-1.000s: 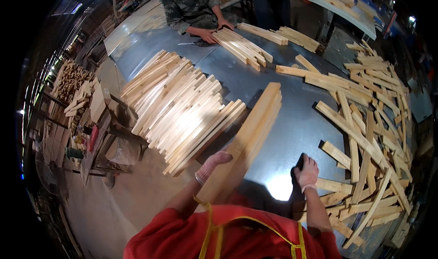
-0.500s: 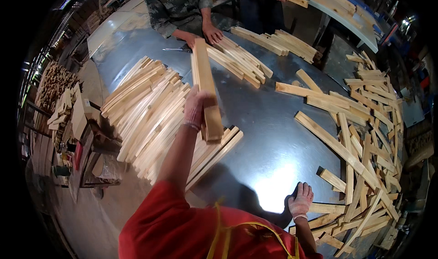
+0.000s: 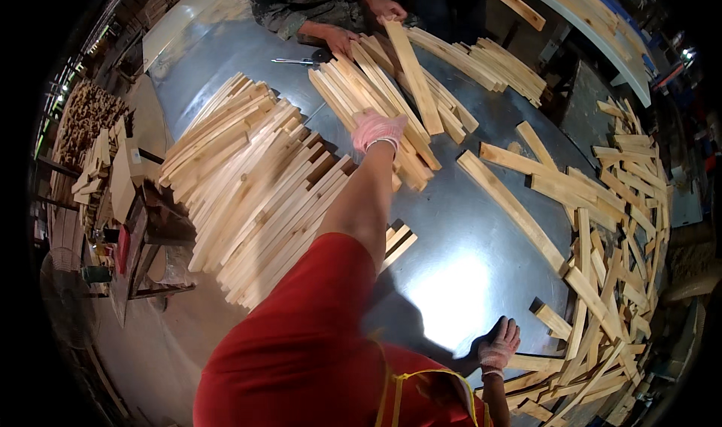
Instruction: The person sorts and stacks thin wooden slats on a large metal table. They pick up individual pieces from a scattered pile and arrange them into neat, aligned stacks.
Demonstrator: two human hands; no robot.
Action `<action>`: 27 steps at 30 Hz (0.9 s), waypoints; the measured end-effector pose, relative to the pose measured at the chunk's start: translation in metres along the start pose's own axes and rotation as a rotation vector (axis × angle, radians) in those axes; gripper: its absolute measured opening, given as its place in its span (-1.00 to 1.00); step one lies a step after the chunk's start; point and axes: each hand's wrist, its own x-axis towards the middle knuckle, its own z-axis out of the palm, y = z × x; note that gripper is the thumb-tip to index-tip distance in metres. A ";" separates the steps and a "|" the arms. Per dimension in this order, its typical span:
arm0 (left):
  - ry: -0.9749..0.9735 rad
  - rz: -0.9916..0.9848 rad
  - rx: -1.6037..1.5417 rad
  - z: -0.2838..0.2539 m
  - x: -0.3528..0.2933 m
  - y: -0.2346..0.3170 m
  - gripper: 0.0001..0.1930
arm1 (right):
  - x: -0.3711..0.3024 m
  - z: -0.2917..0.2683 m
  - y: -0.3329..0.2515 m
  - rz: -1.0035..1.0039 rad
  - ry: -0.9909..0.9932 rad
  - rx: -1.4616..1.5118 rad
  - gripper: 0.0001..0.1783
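Note:
My left hand [image 3: 378,130], in a pale pink knit glove, reaches far over the metal table. It is curled over a bundle of wooden strips [image 3: 412,173] lying side by side; its fingertips are partly hidden. Left of it spreads a large fanned row of similar strips [image 3: 248,179]. My right hand [image 3: 499,346], gloved too, rests flat on the tabletop with fingers stretched out, beside a loose pile of strips [image 3: 594,277]. Across the table, a co-worker's hand [image 3: 387,9] holds the end of one strip [image 3: 414,74], and their other hand [image 3: 338,40] touches the strips' far ends.
A dark tool with metal prongs [image 3: 297,61] lies near the co-worker. More strips [image 3: 481,62] are at the far side. A second person at the back has a board [image 3: 511,2]. Left of the metal table [image 3: 444,216] stands a wooden stand [image 3: 147,224] beside stacked offcuts.
My left hand has moved away from me and right; the strips it held raised now lie on the table. The co-worker has lifted one strip's end. My right hand stays put.

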 end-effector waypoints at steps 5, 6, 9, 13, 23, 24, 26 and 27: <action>-0.016 0.101 -0.089 0.022 0.010 0.000 0.07 | 0.008 -0.010 0.004 -0.028 -0.009 0.086 -0.08; 0.041 0.160 -0.135 0.032 0.012 -0.009 0.08 | 0.016 -0.011 0.010 -0.037 -0.006 0.186 -0.09; 0.082 0.135 -0.173 0.044 0.014 -0.010 0.13 | 0.044 -0.034 0.007 -0.018 0.119 0.505 -0.10; 0.013 0.079 -0.059 0.037 0.015 0.014 0.16 | 0.158 -0.127 -0.042 -0.219 0.265 0.348 -0.12; 0.094 0.788 -0.153 0.008 -0.029 -0.096 -0.20 | 0.242 -0.143 0.027 0.047 -0.214 -0.165 0.23; 0.075 0.913 -0.134 -0.005 -0.047 -0.117 -0.25 | 0.235 -0.138 0.028 0.078 -0.230 -0.160 0.21; 0.219 1.021 -0.039 -0.008 -0.082 -0.168 -0.31 | 0.213 -0.119 0.042 0.026 -0.236 -0.225 0.17; 0.167 1.019 -0.022 -0.015 -0.100 -0.189 -0.29 | 0.206 -0.113 0.049 0.004 -0.219 -0.246 0.14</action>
